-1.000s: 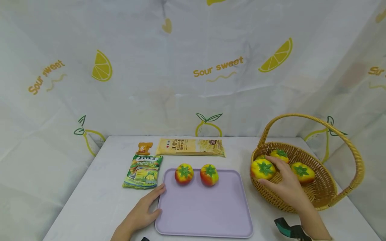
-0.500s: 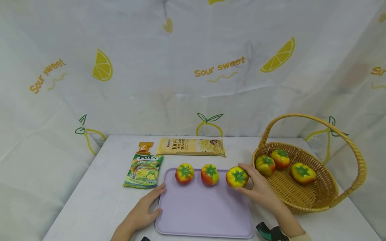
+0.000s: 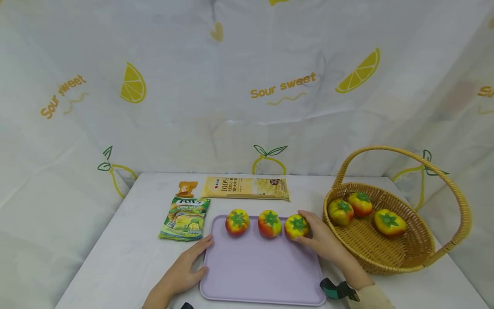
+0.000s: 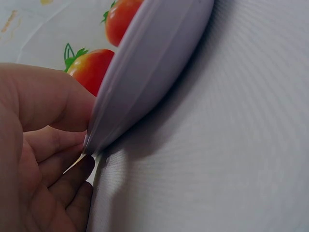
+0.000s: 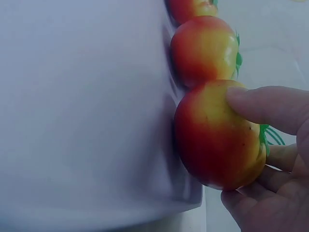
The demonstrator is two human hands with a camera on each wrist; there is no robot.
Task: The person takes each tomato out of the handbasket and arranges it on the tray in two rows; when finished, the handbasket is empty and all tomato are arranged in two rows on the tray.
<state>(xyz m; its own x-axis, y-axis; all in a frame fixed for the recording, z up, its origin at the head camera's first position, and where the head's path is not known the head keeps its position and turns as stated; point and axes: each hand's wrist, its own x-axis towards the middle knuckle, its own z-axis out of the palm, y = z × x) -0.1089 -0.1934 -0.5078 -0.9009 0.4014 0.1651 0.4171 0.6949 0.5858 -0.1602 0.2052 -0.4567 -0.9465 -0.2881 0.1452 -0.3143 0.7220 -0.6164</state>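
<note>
- The right hand (image 3: 322, 238) grasps a red-yellow fruit (image 3: 295, 228) at the far right corner of the purple tray (image 3: 262, 272).
- The left hand (image 3: 184, 270), fingers relaxed, touches its left rim.
- Two similar fruits (image 3: 269, 224) sit left.

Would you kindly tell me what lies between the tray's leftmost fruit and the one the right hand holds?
One more fruit sits between them on the tray, as the head and right wrist views show.

Cream right sleeve (image 3: 369, 297); black strap (image 3: 342, 290), teal patch (image 3: 330, 293); small black piece (image 3: 187, 306) near left wrist (image 3: 159, 295).
</note>
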